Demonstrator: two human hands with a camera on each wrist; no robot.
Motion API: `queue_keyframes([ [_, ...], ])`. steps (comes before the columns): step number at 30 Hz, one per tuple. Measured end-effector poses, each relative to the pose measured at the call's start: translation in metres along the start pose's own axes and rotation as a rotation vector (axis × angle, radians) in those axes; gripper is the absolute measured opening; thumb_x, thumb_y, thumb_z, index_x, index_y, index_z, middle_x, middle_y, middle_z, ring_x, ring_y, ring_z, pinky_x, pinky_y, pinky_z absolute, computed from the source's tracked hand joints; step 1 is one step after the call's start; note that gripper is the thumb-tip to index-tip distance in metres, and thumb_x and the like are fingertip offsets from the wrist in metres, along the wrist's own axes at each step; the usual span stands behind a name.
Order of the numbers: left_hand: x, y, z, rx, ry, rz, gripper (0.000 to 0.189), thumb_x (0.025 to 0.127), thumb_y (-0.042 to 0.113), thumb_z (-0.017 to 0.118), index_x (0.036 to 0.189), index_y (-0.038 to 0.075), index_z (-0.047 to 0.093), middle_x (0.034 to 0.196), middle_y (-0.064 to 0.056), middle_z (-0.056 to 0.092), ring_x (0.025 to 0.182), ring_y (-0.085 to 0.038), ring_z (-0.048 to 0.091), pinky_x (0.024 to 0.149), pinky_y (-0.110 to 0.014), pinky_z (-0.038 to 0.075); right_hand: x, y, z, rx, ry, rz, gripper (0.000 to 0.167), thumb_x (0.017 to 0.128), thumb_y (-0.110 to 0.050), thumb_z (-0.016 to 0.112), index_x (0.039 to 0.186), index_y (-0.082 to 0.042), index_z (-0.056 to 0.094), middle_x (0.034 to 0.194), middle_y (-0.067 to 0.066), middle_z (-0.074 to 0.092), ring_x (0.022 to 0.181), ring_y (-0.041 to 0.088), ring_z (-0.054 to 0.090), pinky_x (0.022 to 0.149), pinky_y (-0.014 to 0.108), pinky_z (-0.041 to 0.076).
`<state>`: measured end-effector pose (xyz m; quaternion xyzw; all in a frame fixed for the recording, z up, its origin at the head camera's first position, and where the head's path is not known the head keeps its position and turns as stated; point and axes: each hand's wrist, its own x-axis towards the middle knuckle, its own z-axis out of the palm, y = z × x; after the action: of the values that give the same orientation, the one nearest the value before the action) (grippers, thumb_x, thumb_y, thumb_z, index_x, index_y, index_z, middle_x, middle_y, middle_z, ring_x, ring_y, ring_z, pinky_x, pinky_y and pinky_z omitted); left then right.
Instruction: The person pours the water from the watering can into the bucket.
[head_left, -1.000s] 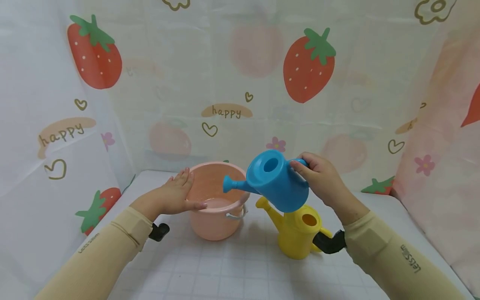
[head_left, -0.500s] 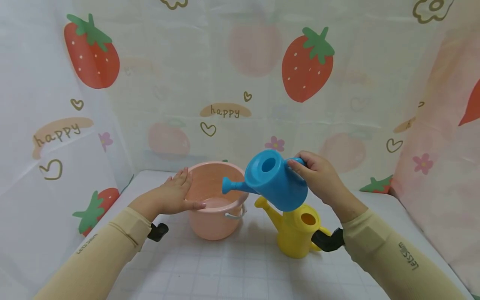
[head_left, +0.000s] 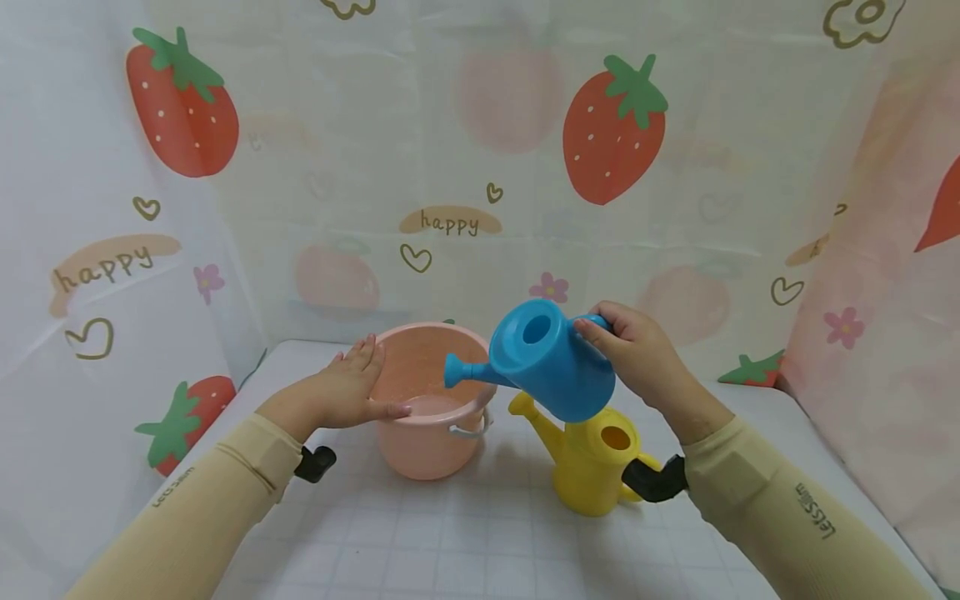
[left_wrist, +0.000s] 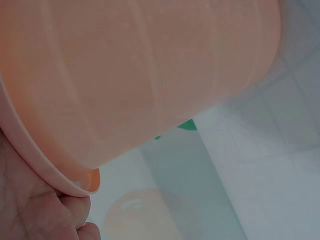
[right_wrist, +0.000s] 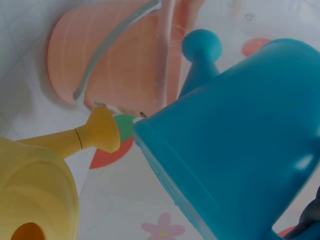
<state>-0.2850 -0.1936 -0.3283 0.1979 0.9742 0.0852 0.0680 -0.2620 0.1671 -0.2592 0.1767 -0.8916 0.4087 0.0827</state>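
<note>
With our right hand [head_left: 647, 358] we grip the blue can [head_left: 558, 379], tilted, its spout [head_left: 471, 372] pointing left over the bucket [head_left: 427, 454]. Our left hand [head_left: 337, 393] rests, fingers straight, on the bucket's left rim.

There's a yellow watering can [head_left: 588, 479] standing upright on the table [head_left: 450, 550], spout angled off to the left and a round hole in its top, and the table's got a white cover with a faint grid on it. Behind that hangs a pale backdrop [head_left: 375, 83] covered in big red strawberries [head_left: 176, 117], little pink flowers [head_left: 550, 288], doodled hearts [head_left: 416, 258] and "happy" labels [head_left: 450, 222], plus a pinkish side panel [head_left: 885, 367] over on the right.
</note>
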Motion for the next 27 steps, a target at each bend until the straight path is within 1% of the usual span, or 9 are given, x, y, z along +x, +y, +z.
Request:
queue_keyframes([
  [10,0.0006,-0.0003,0.0007,-0.003,0.000,0.002,0.116,0.074,0.078,0.040,0.143,-0.008,0.004,0.149,-0.027,-0.003,0.137,-0.038,-0.004,0.109,-0.054,0.005,-0.0010,-0.0010,0.0001,0.001,0.000,-0.002,0.036,0.093,-0.040,0.049,0.093,-0.005,0.055,0.078,0.011,0.049,0.089,0.026,0.051,0.082,0.041,0.044],
  [12,0.0014,-0.0009,0.0019,0.004,-0.001,-0.003,0.116,0.074,0.079,0.039,0.143,-0.007,0.003,0.149,-0.026,-0.004,0.138,-0.036,-0.004,0.109,-0.053,0.005,-0.0009,-0.0003,0.0000,0.001,-0.001,-0.005,0.036,0.093,-0.040,0.049,0.093,-0.005,0.055,0.078,0.011,0.049,0.089,0.026,0.051,0.082,0.043,0.044],
  [17,0.0005,-0.0005,0.0020,-0.004,0.005,0.005,0.116,0.074,0.079,0.039,0.143,-0.008,0.004,0.149,-0.026,-0.004,0.138,-0.038,-0.004,0.109,-0.054,0.005,-0.0003,-0.0001,0.0004,0.000,0.001,-0.013,0.036,0.092,-0.041,0.049,0.093,-0.005,0.055,0.079,0.011,0.051,0.091,0.027,0.052,0.085,0.048,0.045],
  [19,-0.0001,-0.0002,0.0011,-0.011,0.007,0.012,0.117,0.074,0.079,0.039,0.142,-0.009,0.004,0.149,-0.028,-0.003,0.137,-0.039,-0.004,0.108,-0.056,0.005,-0.0001,-0.0006,0.0005,0.000,0.001,-0.014,0.036,0.093,-0.041,0.049,0.093,-0.005,0.055,0.080,0.011,0.051,0.091,0.027,0.052,0.086,0.048,0.045],
  [27,0.0011,-0.0020,0.0017,-0.004,0.004,0.002,0.118,0.073,0.080,0.038,0.143,-0.008,0.003,0.149,-0.026,-0.004,0.137,-0.038,-0.005,0.109,-0.055,0.004,0.0000,-0.0026,0.0007,-0.010,0.001,-0.009,0.036,0.092,-0.041,0.049,0.093,-0.005,0.055,0.080,0.011,0.051,0.091,0.027,0.052,0.085,0.048,0.045],
])
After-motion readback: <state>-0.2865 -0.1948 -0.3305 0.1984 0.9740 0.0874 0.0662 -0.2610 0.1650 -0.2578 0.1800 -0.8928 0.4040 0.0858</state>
